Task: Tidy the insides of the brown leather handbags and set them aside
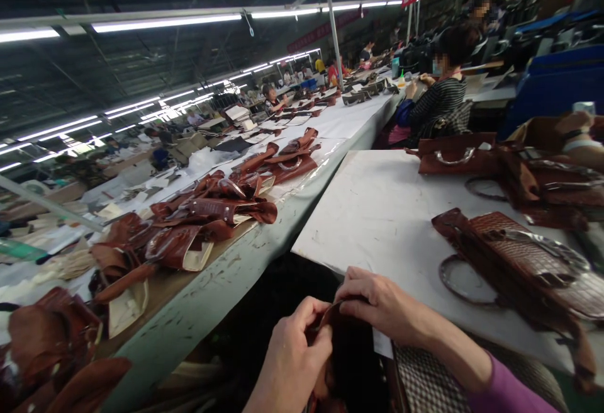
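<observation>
L hand (297, 350) & R hand (372, 303) each pinch the rim of 1 open brown bag (348, 320), held at lap level by the white table's (368, 205) near corner. On that table, R side, lies a croc-textured bag (519, 252) w/ handles; more brown leather bags (212, 210) line the long bench (236, 281), L.
</observation>
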{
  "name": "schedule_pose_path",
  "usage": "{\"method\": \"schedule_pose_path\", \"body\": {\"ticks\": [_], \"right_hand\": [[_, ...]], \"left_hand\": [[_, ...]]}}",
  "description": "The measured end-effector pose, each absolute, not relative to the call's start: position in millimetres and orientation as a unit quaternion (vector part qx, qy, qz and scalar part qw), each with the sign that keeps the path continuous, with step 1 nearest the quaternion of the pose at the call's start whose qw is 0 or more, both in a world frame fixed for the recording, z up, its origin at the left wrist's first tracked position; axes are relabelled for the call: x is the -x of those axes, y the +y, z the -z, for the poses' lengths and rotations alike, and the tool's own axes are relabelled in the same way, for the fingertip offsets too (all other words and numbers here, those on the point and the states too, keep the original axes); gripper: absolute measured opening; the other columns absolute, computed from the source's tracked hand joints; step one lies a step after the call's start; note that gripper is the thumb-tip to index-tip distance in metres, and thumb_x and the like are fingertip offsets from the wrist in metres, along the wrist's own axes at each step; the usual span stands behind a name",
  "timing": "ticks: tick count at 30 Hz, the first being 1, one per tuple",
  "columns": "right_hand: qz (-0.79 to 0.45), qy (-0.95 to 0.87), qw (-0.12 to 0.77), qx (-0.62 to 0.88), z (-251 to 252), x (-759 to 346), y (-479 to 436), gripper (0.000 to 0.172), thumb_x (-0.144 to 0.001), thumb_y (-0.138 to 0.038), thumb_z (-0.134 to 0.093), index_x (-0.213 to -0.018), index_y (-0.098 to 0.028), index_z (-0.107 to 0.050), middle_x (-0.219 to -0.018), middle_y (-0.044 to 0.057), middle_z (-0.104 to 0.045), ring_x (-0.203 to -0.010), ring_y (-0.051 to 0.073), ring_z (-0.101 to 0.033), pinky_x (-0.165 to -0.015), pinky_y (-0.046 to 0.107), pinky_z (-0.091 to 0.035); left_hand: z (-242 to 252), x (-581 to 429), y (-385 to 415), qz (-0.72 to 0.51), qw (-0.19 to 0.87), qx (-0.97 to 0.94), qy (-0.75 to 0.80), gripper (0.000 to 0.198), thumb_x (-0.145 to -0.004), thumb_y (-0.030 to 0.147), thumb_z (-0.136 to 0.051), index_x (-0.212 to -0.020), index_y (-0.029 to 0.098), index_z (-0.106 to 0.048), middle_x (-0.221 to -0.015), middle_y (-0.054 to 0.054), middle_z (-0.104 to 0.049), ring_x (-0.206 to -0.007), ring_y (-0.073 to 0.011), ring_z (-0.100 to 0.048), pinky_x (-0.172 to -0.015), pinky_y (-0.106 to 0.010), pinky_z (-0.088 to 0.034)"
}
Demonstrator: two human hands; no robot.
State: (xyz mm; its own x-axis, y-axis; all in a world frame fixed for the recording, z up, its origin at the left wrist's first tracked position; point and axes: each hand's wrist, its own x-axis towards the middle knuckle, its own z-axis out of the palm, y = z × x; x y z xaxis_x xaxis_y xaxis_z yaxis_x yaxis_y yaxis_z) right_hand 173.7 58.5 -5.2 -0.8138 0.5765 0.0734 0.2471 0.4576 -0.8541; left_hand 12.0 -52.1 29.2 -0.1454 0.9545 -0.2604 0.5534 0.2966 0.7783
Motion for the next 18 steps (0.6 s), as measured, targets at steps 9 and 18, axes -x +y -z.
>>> {"method": "schedule_pose_path", "body": {"ticks": [9,18], "right_hand": [[-0.267,-0.944,-0.005,0.195,-20.4,-172.0,64.6,0.023,-0.075,-0.003,-0.055,-0.085,-0.015,-0.071,-0.074,0.009,-0.071,-0.074,0.025,-0.068,-0.063,0.03,-0.045],[-0.402,-0.855,0.165,0.281,-1.2,-253.8,74.1,0.034,-0.087,-0.01,-0.04,-0.099,-0.02,-0.07,-0.086,0.006,-0.074,-0.079,0.019,-0.068,-0.071,0.029,-0.048]], "left_hand": [[-44.9,-28.9,-52.8,-0.253,0.378,-0.587,0.669,0.016,-0.09,0.028,-0.051,-0.096,0.02,-0.063,-0.09,-0.004,-0.071,-0.08,-0.0196,-0.067,-0.072,-0.026,-0.049],[-19.6,33.8,-43.2,-0.439,0.418,-0.401,0.687,0.028,-0.088,0.041,-0.056,-0.098,0.015,-0.061,-0.115,-0.012,-0.066,-0.109,-0.0257,-0.061,-0.082,-0.032,-0.052]]}}
